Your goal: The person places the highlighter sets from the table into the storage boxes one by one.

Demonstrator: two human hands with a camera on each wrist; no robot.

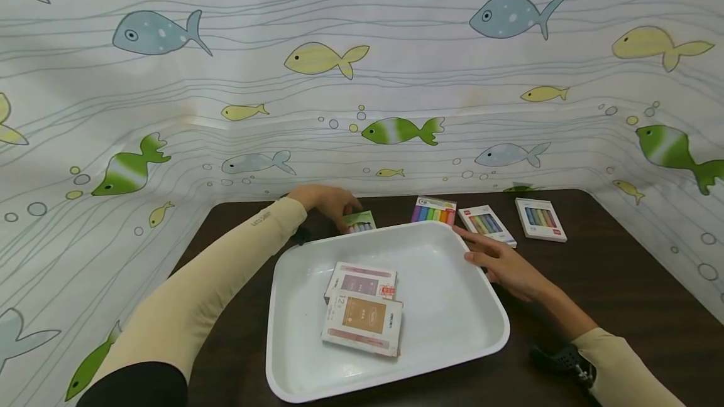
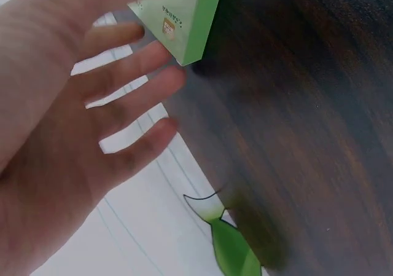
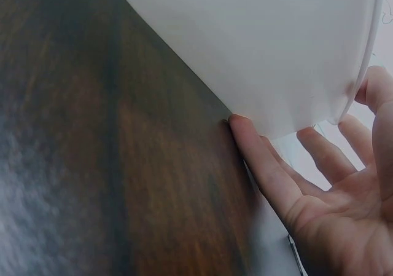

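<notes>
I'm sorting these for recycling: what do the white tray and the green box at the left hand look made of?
The white tray looks like plastic, possibly melamine: smooth, faintly glossy, with rounded moulded corners and a thin rim. The green box at the left hand looks like printed cardboard: flat faces, sharp folded edges.

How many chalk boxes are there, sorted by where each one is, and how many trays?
Boxes in the white tray: 2
Green box at the left hand: 1
Boxes lying free on the table: 3
Trays: 1
Total: 7 things
</notes>
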